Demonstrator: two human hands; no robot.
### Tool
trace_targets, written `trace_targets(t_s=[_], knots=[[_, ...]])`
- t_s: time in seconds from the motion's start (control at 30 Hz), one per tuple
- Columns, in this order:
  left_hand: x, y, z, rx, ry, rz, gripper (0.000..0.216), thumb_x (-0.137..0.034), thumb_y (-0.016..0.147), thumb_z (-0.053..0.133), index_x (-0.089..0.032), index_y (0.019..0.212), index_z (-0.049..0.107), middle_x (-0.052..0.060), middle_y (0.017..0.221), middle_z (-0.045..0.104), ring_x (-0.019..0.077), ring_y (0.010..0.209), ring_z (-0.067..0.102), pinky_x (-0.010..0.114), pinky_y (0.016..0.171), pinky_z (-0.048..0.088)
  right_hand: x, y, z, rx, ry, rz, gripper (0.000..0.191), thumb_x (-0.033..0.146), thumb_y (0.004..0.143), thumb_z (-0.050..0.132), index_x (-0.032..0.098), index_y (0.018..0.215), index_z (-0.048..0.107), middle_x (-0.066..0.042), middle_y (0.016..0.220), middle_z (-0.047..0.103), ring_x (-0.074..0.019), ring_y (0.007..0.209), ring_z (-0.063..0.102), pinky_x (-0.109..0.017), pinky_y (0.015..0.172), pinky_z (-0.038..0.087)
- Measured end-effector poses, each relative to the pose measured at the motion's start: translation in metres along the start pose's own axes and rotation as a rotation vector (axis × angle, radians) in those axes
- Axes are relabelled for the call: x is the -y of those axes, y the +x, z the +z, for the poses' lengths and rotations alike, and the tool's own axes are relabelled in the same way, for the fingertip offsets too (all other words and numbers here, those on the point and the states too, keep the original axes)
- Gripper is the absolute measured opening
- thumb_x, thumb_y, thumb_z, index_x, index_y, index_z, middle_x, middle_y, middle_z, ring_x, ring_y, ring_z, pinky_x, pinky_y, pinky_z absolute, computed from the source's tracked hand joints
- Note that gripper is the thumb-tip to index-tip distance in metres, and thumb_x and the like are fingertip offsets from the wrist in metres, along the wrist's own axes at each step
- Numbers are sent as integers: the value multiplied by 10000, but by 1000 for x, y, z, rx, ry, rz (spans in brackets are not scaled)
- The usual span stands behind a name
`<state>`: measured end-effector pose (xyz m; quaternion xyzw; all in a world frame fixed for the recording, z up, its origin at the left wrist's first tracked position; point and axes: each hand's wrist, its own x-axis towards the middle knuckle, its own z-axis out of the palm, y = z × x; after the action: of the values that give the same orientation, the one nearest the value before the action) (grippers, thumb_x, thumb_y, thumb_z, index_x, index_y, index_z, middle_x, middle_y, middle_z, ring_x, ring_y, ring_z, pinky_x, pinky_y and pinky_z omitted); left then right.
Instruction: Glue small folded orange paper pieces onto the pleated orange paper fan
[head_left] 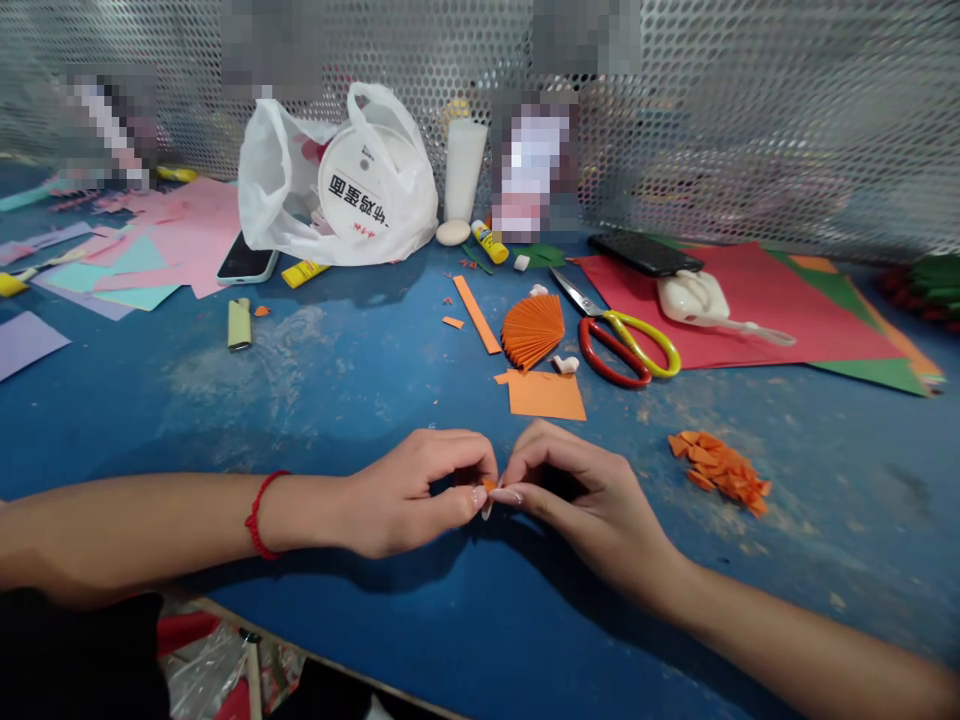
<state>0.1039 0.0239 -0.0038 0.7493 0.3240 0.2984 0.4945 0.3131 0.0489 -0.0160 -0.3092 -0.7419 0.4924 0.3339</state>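
Note:
My left hand (409, 495) and my right hand (581, 490) meet at the front of the blue table (315, 390). Both pinch one tiny orange paper piece (489, 485) between their fingertips; most of it is hidden. A red cord bracelet (259, 515) circles my left wrist. Just beyond the hands lie an orange paper rectangle (546, 394) and a pleated orange paper fan (532, 330). A heap of small folded orange pieces (720, 470) sits to the right of my right hand.
Red-and-yellow scissors (622, 340), an orange strip (476, 313), red and green sheets (750, 300) with a phone (645, 253) and a white object. A white plastic bag (337, 185), glue sticks, a lighter (239, 323), another phone (246, 262), pink sheets (172, 235). Perforated metal screen behind.

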Motion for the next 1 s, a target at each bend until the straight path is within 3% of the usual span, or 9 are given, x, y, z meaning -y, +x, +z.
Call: trace_targets(t_s=[0.43,0.57,0.8,1.0], knots=[[-3,0,-2,10,50,10,244,-297,976,401,-154,822,526,10,770,537,122,721,484,241,702,396,5,-2,2,34,40,91,152,281,886,695,204,776,624,26,755,626,-97,689,564,-209,638,448],[-3,0,-1,10,80,-2,292,-315,1008,403,-153,806,539,6,764,547,113,733,498,232,724,407,4,-3,3,26,119,157,132,286,853,733,217,845,621,42,732,640,-86,642,570,-193,588,451],[-2,1,2,-33,102,-19,315,-272,1026,374,-149,788,539,4,759,554,102,726,513,218,722,416,1,-3,3,27,196,151,148,278,877,708,230,928,577,28,805,650,-110,722,632,-234,654,501],[-1,-1,5,-33,168,18,308,-268,1024,373,-147,807,554,15,766,559,112,715,509,231,715,416,0,-6,1,122,330,155,238,257,905,674,243,1082,516,18,844,641,-92,632,572,-231,577,483]])
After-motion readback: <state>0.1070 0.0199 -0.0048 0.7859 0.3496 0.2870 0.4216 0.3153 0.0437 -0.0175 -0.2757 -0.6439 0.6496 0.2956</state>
